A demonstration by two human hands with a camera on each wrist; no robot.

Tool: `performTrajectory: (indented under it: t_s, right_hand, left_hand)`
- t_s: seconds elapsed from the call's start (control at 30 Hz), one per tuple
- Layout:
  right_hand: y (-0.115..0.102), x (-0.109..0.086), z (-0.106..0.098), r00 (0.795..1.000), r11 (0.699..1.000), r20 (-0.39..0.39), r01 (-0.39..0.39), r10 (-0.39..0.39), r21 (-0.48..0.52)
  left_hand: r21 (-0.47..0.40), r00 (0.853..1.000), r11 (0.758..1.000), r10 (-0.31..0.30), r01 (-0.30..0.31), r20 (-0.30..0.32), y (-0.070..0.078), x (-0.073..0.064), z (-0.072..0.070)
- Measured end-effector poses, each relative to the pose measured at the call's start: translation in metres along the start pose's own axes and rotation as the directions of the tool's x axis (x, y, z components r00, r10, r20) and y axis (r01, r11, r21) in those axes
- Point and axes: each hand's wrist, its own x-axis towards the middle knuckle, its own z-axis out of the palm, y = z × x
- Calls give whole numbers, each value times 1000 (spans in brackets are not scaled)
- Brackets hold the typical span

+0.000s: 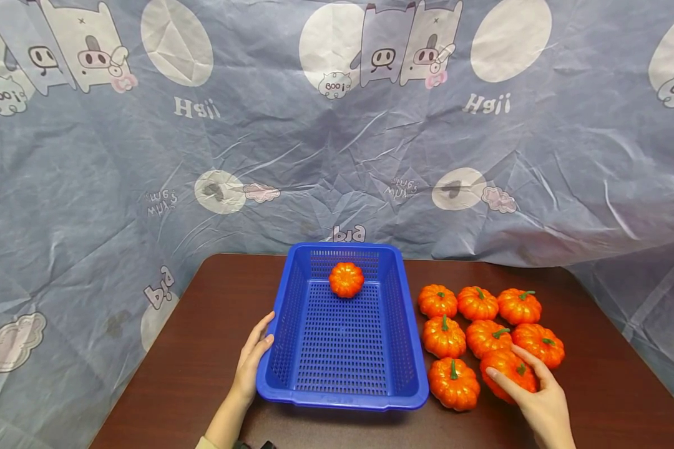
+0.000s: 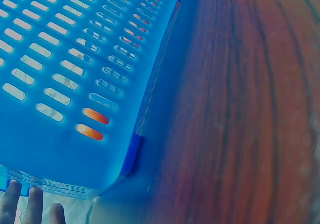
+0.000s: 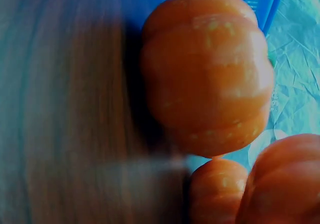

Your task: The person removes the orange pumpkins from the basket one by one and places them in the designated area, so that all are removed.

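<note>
My right hand (image 1: pixel 545 399) grips a shiny orange mini pumpkin (image 1: pixel 504 360) at the front of the pumpkin group, thumb on its left and fingers over its far side. The left hand (image 1: pixel 249 368) rests with fairly straight fingers against the left side of a blue plastic basket (image 1: pixel 348 400). In the left wrist view, fingertips (image 2: pixel 34 204) show beside the basket's slotted wall (image 2: pixel 60 154). One pumpkin (image 1: pixel 346 280) lies inside the basket near its far wall. Close-up pumpkins (image 3: pixel 207 74) fill much of the right wrist view, where the hand itself is hidden.
Several other pumpkins (image 1: pixel 444 337) stand in rough rows right of the basket, close to its wall; one pumpkin (image 1: pixel 454 384) sits at the front left of them. The dark brown table (image 1: pixel 202 349) ends at a grey patterned cloth (image 1: pixel 292 187) behind.
</note>
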Motion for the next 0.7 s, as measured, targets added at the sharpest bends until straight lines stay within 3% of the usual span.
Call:
performTrajectory:
  t_s: [0.7]
  right_hand:
    - [12,6,0,984,992,179,45,-23,-121]
  left_hand:
    - [-8,1000,1000,-9,9,3,0,0,0]
